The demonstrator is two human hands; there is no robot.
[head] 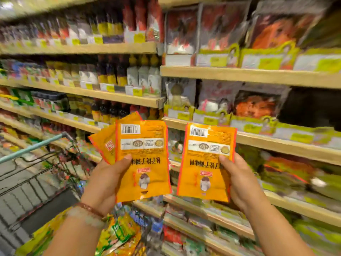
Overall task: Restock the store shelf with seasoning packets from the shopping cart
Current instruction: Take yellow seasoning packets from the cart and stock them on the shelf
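My left hand (107,180) grips a fanned stack of orange seasoning packets (144,159), thumb on the front one, printed side upside down. My right hand (238,180) holds a single orange seasoning packet (206,163) of the same kind, thumb on its face. Both are raised in front of the store shelf (276,143). The shopping cart (46,163) stands at lower left, with more colourful packets (120,233) in it below my left forearm.
Wooden shelves run across the view, holding sauce bottles (110,74) at left and boxed seasoning packs (256,108) at right. A dark gap (311,106) opens on the right of the middle shelf. The cart's teal handle (33,146) is close on the left.
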